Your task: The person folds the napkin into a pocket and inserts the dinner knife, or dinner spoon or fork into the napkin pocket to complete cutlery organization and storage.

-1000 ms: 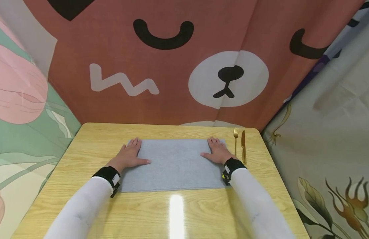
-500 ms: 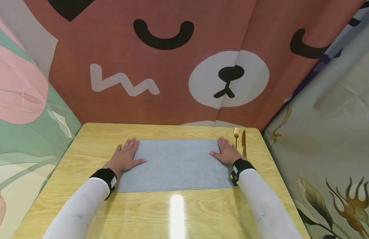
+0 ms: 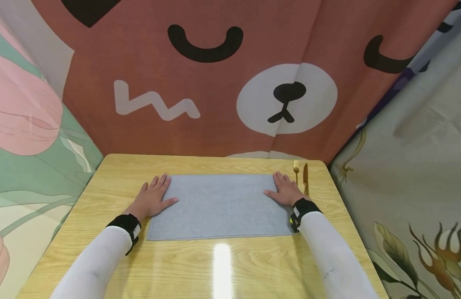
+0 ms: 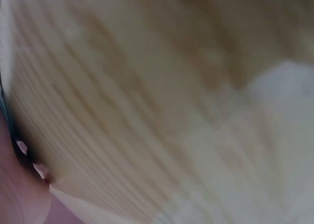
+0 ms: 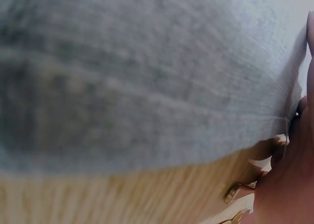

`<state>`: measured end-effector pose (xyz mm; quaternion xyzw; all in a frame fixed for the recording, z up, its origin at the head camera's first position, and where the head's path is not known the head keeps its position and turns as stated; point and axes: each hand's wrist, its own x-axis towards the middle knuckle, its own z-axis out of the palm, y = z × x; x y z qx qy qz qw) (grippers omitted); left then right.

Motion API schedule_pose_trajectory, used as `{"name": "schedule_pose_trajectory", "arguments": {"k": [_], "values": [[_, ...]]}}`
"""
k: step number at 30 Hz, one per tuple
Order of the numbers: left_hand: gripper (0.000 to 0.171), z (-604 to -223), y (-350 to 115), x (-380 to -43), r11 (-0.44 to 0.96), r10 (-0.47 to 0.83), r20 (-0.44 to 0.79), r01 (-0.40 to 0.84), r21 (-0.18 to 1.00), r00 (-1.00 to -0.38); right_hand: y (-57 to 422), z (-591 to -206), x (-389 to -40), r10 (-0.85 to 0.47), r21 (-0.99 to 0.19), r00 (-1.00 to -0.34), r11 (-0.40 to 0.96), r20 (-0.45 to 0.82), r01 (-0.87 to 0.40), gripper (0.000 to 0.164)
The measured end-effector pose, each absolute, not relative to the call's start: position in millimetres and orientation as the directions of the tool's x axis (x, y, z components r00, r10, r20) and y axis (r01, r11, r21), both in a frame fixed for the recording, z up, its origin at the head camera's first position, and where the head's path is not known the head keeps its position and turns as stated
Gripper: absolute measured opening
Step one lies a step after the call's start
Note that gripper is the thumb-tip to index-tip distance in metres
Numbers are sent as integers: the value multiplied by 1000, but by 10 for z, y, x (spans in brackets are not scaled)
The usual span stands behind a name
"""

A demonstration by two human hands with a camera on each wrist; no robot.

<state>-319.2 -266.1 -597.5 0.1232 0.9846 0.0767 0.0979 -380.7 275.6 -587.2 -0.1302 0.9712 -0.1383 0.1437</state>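
Note:
A grey-blue rectangular cloth (image 3: 219, 207), like a placemat or folded towel, lies flat across the middle of the wooden table. At its left edge my left hand (image 3: 152, 198) rests flat with fingers spread, its thumb over the cloth. My right hand (image 3: 288, 192) lies palm down on the right edge, fingers extended and thumb pointing inward. Just beyond that hand are a gold fork (image 3: 296, 167) and a gold knife (image 3: 306, 176), their lower ends hidden behind hand and wrist. In the right wrist view the cloth's hem (image 5: 196, 155) runs up to the right hand.
The light wooden table (image 3: 215, 265) has its far edge against a brown bear-print curtain (image 3: 215, 137). Patterned fabric hangs along the left (image 3: 25, 174) and right (image 3: 402, 174) sides. A bright light reflection lies on the near tabletop.
My left hand has slid left toward the cloth's left edge. My right hand has slid right to the other edge, nearly still in the last half second. The fork and knife stay put.

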Motion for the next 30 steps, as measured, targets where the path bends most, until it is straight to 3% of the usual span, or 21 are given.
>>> {"name": "schedule_pose_trajectory", "arguments": {"k": [13,19,24,30], "values": [[103,-5962,-2767,-3119,959,247,-171,215,187,-954,2777,-5865,-3781,-297,-327,-926,921,-234,-213,104],[91,-5883,-2759,-3055,953,270,-114,249,174,-956,2776,-5767,-3812,-294,-458,-922,875,-251,-154,94],[69,-5800,-2347,-2991,911,375,28,374,174,-927,2950,-5573,-3934,-234,-652,-936,759,-263,-7,81],[67,-5734,-1473,-2846,810,558,70,561,173,-827,3181,-5437,-4110,-190,-678,-931,731,-310,77,71]]}}
